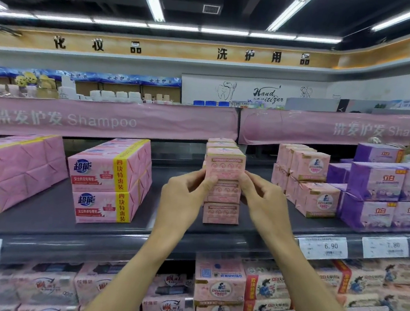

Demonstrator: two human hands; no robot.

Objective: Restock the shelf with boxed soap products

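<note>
Both hands reach up to a dark grey metal shelf (44,205) at about chest height. The left hand (184,198) and the right hand (264,201) hold the same small pale pink cardboard soap box (224,166) from opposite sides. The left fingers (207,180) curl against its lower left edge, and the right fingers (249,182) pinch its lower right edge. The box stands upright with its printed back facing the camera, on top of a column of two matching pink boxes (222,203) near the middle of the shelf. More boxes of the same kind are lined up behind it.

To the left, well apart from the column, stand two stacked pink paper-wrapped four-bar soap packs with yellow bands (111,179). A larger block of similar pink packs (9,171) is at the far left. To the right sit stacked pink soap boxes with a round portrait label (306,180). Beyond them are purple wrapped soap packs (383,192).

A pink banner reading "Shampoo" (102,120) runs along the shelf edge above. A white price tag marked 6.90 (323,247) is fixed to the front rail. The shelf below holds more pink soap packages (219,282).
</note>
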